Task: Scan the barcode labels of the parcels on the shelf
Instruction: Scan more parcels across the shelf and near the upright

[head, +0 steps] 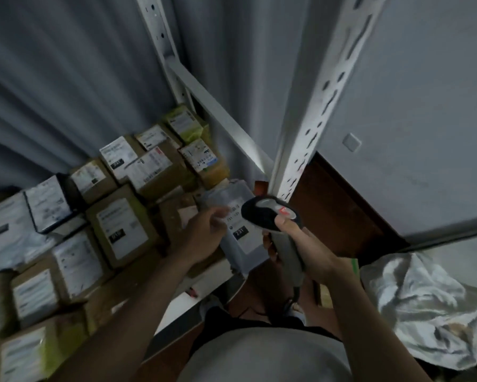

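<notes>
Right hand (pixel 300 244) grips scanner (pixel 270 216) over grey parcel (pixel 240 244) at the shelf (pixel 176 304) front corner; left hand (pixel 204 235), apparently loose-fingered, steadies it. Best aim squarely at the label (pixel 236 220).

Stockroom: metal shelf (pixel 309 125) of labelled parcels (pixel 121 227)

Both forearms bare, no sleeves, watch or rings showing. Light grey top (pixel 262 354) over the torso; black shorts (pixel 231 321) just beyond it. Left hand (pixel 201 235), right hand (pixel 303 244) ungloved.
</notes>
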